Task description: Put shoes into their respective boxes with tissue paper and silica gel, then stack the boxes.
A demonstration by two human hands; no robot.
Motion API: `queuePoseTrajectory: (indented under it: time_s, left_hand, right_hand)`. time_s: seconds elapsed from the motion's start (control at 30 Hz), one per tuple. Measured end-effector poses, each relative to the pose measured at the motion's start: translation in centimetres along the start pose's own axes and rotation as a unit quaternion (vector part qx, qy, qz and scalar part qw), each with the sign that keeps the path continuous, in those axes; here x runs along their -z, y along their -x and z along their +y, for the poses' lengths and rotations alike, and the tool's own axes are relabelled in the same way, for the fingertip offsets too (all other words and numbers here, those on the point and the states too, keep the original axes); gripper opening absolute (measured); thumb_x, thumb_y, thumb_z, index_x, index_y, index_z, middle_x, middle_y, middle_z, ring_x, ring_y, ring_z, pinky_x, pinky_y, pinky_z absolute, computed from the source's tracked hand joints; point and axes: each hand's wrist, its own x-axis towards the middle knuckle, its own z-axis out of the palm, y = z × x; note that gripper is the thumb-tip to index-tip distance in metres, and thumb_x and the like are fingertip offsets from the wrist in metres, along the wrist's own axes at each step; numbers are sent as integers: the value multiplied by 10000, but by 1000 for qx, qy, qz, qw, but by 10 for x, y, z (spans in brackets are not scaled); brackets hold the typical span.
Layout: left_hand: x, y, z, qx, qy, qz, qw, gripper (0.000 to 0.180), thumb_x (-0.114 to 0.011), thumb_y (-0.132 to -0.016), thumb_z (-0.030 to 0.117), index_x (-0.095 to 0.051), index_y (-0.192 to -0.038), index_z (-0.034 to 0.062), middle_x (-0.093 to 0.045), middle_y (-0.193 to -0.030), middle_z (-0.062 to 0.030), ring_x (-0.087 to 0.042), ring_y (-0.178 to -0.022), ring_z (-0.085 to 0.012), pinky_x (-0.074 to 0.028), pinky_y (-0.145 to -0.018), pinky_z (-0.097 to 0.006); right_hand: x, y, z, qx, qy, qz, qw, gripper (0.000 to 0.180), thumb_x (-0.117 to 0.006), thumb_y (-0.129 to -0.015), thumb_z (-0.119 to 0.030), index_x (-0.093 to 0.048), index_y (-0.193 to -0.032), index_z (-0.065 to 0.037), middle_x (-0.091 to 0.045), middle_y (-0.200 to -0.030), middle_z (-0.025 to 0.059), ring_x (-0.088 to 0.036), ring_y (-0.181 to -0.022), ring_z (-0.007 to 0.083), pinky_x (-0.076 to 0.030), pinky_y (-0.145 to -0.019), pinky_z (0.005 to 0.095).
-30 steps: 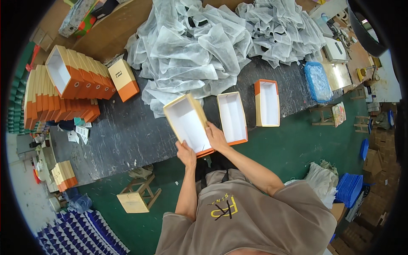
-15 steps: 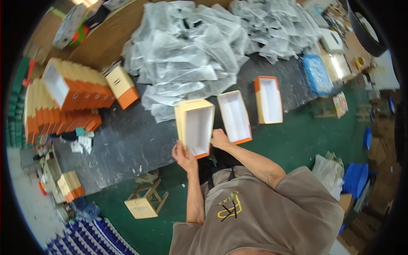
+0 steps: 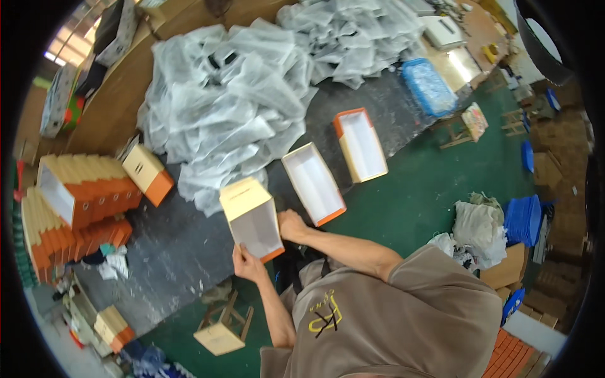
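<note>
A cream cardboard box [image 3: 249, 198] with an orange end and a pale inside is held tilted at the near table edge, its hollow side facing me. My left hand [image 3: 250, 263] grips its near left corner, thumb on the rim. My right hand [image 3: 292, 225] is closed at the box's right wall; some of its fingers are hidden. Just right of that hand lies a hollow cream-and-orange box part [image 3: 314, 183], and past it a similar one [image 3: 361, 146] with its orange end away from me.
Crumpled white translucent sheets [image 3: 233, 101] are heaped at the back of the dark table [image 3: 176, 246]. Stacked cream-and-orange boxes [image 3: 94, 189] stand at left, with a single box [image 3: 148, 173] beside them. A blue tray [image 3: 428, 87] sits at right. A wooden stool [image 3: 220, 337] stands below the table.
The held box has tipped, so more of its cream far end shows. Both hands stay on it. My view has turned, shifting the table and its contents leftward in the picture.
</note>
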Motion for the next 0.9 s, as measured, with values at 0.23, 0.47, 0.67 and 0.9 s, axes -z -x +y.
queuePoseTrajectory:
  time_s: [0.23, 0.47, 0.67, 0.9]
  left_hand:
    - [46, -37, -21, 198, 160, -155, 955, 205, -659, -1008, 149, -661, -1062, -49, -655, -868, 3, -548, -784, -53, -460, -698, -230]
    - [94, -46, -59, 155, -170, -15, 973, 179, -613, -928, 71, -698, -1041, -38, -714, -855, -214, -686, -743, -321, -528, -707, -412]
    - [-6, -2, -75, 164, -180, -165, 956, 124, -617, -870, 72, -709, -944, 36, -681, -898, -238, -665, -876, -444, -529, -782, -536]
    - [3, -59, -103, 196, -64, -214, 955, 765, -773, -825, 333, -496, -1410, -74, -568, -1331, -317, -545, -1260, -437, -446, -1071, -456]
  right_hand:
    - [43, -31, 16, 6, 114, 0, 994, 291, -604, -918, -238, -665, -987, 38, -700, -863, 294, -696, -820, 472, -561, -723, 563]
    - [26, -54, 46, 38, 153, 23, 987, 321, -598, -846, -56, -554, -1138, 67, -706, -878, 291, -703, -780, 472, -576, -715, 555]
    - [94, -56, 12, -11, 154, 135, 979, 635, -726, -860, -261, -464, -1379, -5, -581, -1295, 279, -651, -1042, 469, -543, -866, 537]
    - [107, -99, -340, 488, -1, 185, 853, 408, -733, -852, -140, -627, -1235, -46, -625, -1208, 164, -591, -1151, 367, -497, -963, 431]
